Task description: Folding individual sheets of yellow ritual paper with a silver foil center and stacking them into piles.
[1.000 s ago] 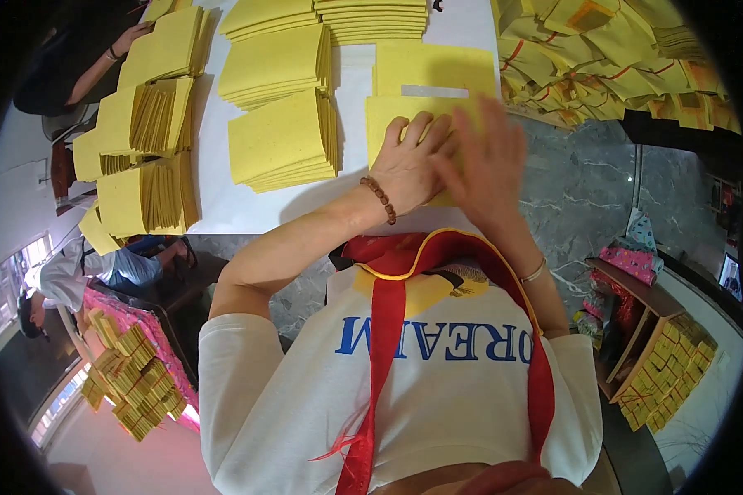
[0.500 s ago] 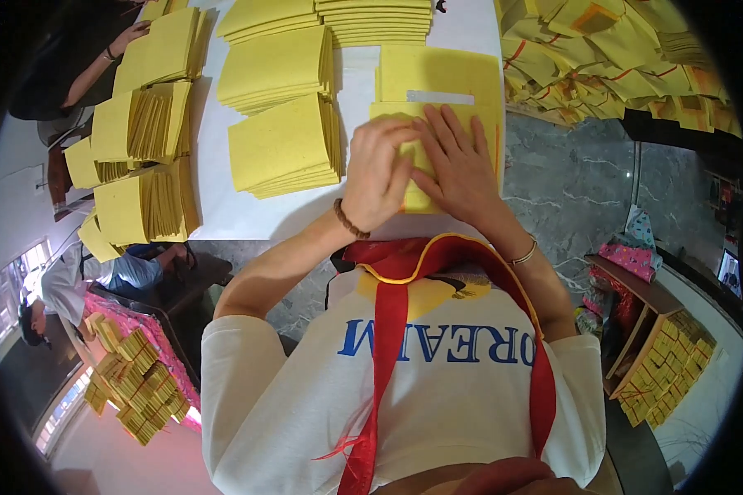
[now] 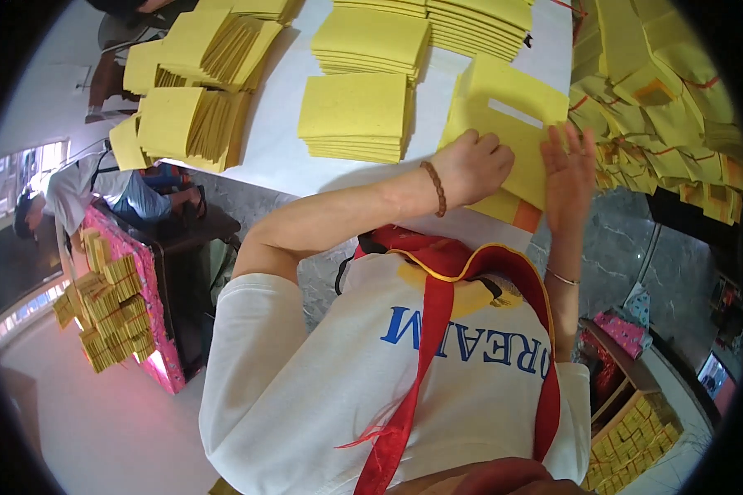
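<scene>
Yellow paper sheets [image 3: 527, 169] lie layered at the near right part of the table, with a narrow white strip [image 3: 516, 112] showing among them. An orange patch [image 3: 526, 216] shows at their near corner. My left hand [image 3: 477, 167] rests on the left side of these sheets, fingers curled in; what they may hold is hidden beneath the hand. Along the sheets' right edge, my right hand [image 3: 568, 177] is raised with its fingers spread, slightly blurred and holding nothing. Left of my left hand stands a stack of folded yellow paper [image 3: 353, 115].
More folded yellow stacks [image 3: 370, 41] stand farther back on the white-covered table [image 3: 276, 140], others [image 3: 194, 124] along its left edge. Tied yellow bundles [image 3: 660, 107] heap up at the right. A person [image 3: 99, 186] sits at the left beside a pink-covered table [image 3: 163, 330] of bundles.
My right hand has lifted off the sheets and moved to their right edge. My left hand has curled tighter. The whole view has turned and shifted, so the table appears tilted.
</scene>
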### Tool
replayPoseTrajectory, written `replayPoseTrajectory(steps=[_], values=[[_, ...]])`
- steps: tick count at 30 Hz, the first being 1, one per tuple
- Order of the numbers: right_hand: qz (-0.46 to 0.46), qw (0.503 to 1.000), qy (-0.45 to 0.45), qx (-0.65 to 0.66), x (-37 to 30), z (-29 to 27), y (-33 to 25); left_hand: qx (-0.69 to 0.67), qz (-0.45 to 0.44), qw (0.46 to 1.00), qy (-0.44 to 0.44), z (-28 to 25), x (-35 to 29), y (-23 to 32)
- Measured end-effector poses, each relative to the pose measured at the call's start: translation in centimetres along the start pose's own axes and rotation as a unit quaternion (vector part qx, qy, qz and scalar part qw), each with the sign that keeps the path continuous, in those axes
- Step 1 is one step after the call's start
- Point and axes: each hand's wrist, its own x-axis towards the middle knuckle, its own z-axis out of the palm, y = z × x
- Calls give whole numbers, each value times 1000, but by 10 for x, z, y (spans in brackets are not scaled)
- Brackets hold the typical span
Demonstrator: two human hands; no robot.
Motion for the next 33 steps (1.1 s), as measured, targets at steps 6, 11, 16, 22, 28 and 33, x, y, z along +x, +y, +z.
replayPoseTrajectory(steps=[6, 11, 16, 22, 28, 33], values=[[-109, 991, 52, 59, 2, -21, -47, -18, -106, 983, 148, -43, -64, -74], [-18, 998, 43, -36, -11, 2, -40, 82, -165, 982, 44, -16, -147, -127], [-87, 981, -53, -164, -17, 58, -62, 63, -182, 977, -93, 2, -158, -120], [-208, 892, -190, -355, -89, 169, -157, 21, -202, 963, -179, -19, -145, -108], [-197, 848, -150, -469, -110, 217, -180, 86, -201, 969, -114, 4, -170, -93], [-253, 859, -144, -421, -125, 173, -197, 81, -153, 981, -90, 10, -160, -98]])
